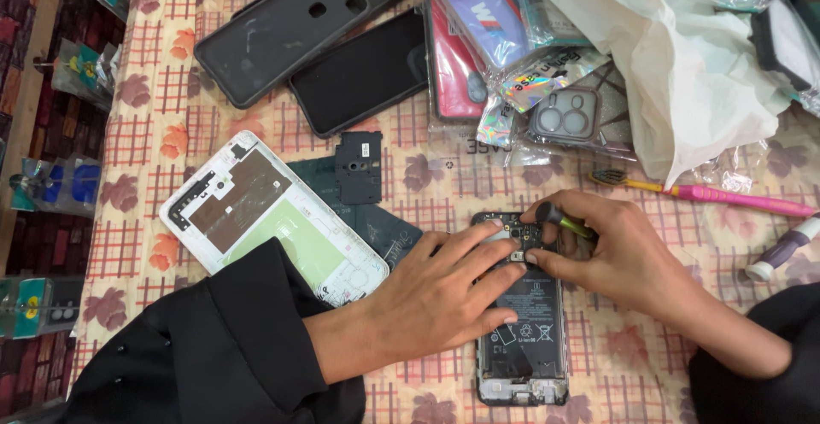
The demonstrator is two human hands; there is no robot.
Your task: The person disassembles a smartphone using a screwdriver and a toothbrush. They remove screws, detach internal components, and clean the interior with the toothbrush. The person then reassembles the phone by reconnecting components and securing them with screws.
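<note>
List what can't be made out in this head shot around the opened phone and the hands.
- Tip of the green-handled screwdriver: head view, hidden under the right hand.
- Upper half of the opened black phone with exposed battery: covered by the left hand and the right hand; screws too small to tell.
- White phone frame: lower corner hidden by the black sleeve.
- Pink toothbrush: middle hidden under the white plastic bag.

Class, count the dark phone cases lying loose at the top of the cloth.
2: one dark case at top left, a second dark case beside and partly under it. More may hide under the packets.
</note>
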